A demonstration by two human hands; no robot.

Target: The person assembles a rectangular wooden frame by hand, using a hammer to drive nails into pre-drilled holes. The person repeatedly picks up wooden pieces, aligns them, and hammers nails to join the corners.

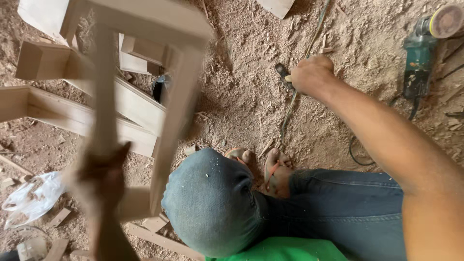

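A sawdust-strewn floor (pixel 241 96) lies underfoot. The left hand (pixel 99 176) is clenched round a leg of a blurred, bare wooden stool frame (pixel 145 58), lifted at left; the right hand (pixel 311 75) closes on a dark-tipped tool (pixel 282 72) on the ground. A green sander (pixel 420 53) lies far right, apart.

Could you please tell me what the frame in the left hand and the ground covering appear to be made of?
Frame: apparently bare, unfinished wood, pale and matte, though motion-blurred. Ground covering: seemingly sawdust and wood shavings, tan, loose and grainy.
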